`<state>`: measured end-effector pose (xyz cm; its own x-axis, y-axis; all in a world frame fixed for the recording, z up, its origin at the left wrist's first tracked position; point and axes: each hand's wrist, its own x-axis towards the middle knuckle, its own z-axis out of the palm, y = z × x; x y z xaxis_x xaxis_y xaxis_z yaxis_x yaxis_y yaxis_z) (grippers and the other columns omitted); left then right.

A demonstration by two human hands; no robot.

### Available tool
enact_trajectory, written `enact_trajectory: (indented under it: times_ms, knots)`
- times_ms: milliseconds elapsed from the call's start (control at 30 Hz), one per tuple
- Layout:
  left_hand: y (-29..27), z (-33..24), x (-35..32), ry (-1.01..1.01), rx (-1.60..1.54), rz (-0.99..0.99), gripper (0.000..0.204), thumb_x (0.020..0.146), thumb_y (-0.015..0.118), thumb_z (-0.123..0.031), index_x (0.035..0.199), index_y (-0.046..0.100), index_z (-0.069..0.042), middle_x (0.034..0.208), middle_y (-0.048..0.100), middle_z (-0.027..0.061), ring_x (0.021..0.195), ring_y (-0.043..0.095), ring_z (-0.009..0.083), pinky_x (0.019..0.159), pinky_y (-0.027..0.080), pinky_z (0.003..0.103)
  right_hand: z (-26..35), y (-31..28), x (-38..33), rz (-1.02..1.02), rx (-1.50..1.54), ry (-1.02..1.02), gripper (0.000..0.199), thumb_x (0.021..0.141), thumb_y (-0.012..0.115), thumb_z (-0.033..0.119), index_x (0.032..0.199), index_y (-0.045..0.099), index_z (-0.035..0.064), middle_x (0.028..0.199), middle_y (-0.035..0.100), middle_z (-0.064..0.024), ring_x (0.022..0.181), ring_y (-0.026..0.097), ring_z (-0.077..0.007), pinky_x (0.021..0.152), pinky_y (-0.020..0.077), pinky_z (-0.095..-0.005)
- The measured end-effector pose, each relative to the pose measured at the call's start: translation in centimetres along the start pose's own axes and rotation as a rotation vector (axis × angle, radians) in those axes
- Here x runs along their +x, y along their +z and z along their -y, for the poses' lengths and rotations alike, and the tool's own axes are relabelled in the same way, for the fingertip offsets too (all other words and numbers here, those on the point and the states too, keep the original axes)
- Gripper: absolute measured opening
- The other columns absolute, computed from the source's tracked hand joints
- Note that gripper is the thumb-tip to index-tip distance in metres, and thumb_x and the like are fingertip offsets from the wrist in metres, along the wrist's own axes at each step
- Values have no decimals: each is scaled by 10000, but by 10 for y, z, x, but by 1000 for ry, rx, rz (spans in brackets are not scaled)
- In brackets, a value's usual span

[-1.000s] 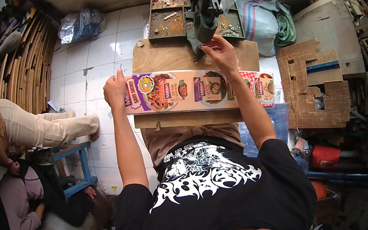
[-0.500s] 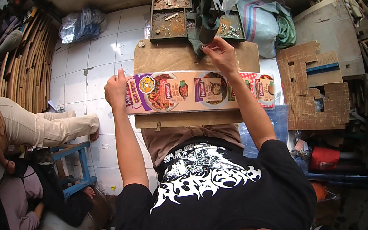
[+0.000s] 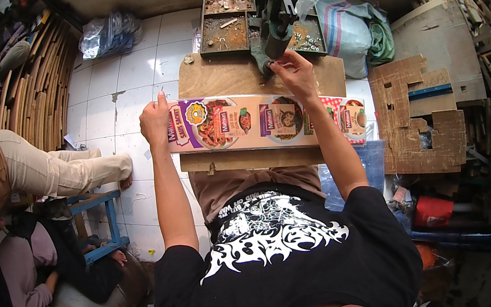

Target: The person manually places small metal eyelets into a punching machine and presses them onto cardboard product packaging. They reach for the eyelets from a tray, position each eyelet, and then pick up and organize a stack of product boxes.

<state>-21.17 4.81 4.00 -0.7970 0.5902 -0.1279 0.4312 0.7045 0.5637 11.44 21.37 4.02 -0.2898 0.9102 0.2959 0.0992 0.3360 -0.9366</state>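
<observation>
A long printed strip [image 3: 251, 120] with food pictures lies across a wooden board [image 3: 257, 65] in front of me. My left hand [image 3: 155, 121] is closed on the strip's left end, thumb pointing up. By the thumb a tiny thin bit shows, too small to name. My right hand [image 3: 297, 74] reaches over the strip, its fingers pinched at the foot of a dark metal hand press [image 3: 276, 39]. Whatever sits between those fingertips is too small to make out. The right forearm hides part of the strip.
Behind the board stands a compartmented tray [image 3: 226, 31] of small metal parts. A white woven sack [image 3: 343, 32] and cut brown boards [image 3: 420, 119] are at the right. Wooden slats [image 3: 33, 71] lean at the far left. Two people are at the left, beside a blue frame [image 3: 111, 220].
Both my hands and the strip stay almost where they were. At the left, the standing person's hand has moved slightly down and left.
</observation>
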Motion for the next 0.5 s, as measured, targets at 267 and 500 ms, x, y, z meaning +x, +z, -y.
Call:
enact_trajectory:
  times_ms: [267,500]
  knots:
    - [-2,4,0,53,-57,-47,578,897,537,-564,868,698,-10,818,694,213,797,674,365,740,507,442,11,-47,-36,-135,-4,141,272,883,699,102,1149,677,48,1020,712,-75,894,663,-127,779,526,-260]
    - [-4,26,4,355,-414,-281,339,907,644,-263,1097,659,18,983,686,145,854,666,228,779,531,342,1,-149,-101,-480,-299,322,281,907,661,100,1168,659,-6,1025,703,-98,889,658,-135,807,525,-272]
